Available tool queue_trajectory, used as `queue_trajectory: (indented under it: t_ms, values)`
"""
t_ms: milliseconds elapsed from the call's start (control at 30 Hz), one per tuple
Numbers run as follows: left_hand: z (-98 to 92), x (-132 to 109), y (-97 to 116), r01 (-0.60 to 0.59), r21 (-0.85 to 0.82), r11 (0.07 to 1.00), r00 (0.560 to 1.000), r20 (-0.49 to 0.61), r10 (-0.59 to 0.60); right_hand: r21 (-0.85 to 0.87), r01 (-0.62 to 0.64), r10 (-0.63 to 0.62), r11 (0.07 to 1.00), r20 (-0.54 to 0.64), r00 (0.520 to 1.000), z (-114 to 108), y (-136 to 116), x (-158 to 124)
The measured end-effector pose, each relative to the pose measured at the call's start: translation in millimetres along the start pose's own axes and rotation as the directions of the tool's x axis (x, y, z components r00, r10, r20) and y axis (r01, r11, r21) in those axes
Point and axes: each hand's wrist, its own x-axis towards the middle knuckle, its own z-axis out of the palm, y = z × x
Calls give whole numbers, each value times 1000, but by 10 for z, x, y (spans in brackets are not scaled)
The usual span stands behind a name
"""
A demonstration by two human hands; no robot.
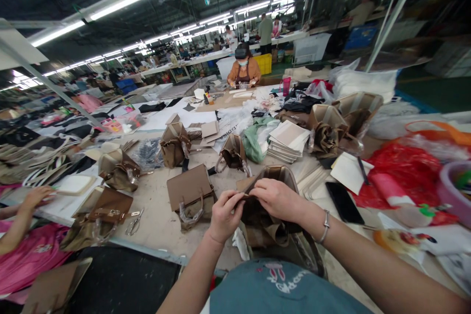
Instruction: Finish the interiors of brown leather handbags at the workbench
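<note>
A brown handbag [263, 230] stands at the table's near edge, right against my body, its mouth facing up. My left hand [227, 213] pinches the bag's upper edge, thumb against fingertips. Close beside it, my right hand [276, 197] grips the same edge with curled fingers. Dark lining shows inside the bag below my hands. Just beyond to the left sits another brown handbag [191, 191] with a flap and a plastic-wrapped handle. A smaller open bag [234, 151] is farther back.
On the right lie a black phone [344, 202], a stack of pale panels [289, 140] and red plastic bags [403, 167]. Scissors [135, 223] rest to the left, near more handbags [110, 206]. A co-worker's hand [39, 197] is at far left; another person [243, 71] sits opposite.
</note>
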Motion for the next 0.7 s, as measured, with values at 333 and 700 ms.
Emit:
queue_trajectory:
  t_ms: [333,700]
  values:
    - [-22,90,29,1,-56,998,998,60,2,-60,-25,29,998,65,997,-37,-28,-18]
    - [-32,143,45,-25,-115,993,992,118,39,-36,-75,77,997,74,994,-22,-24,-37]
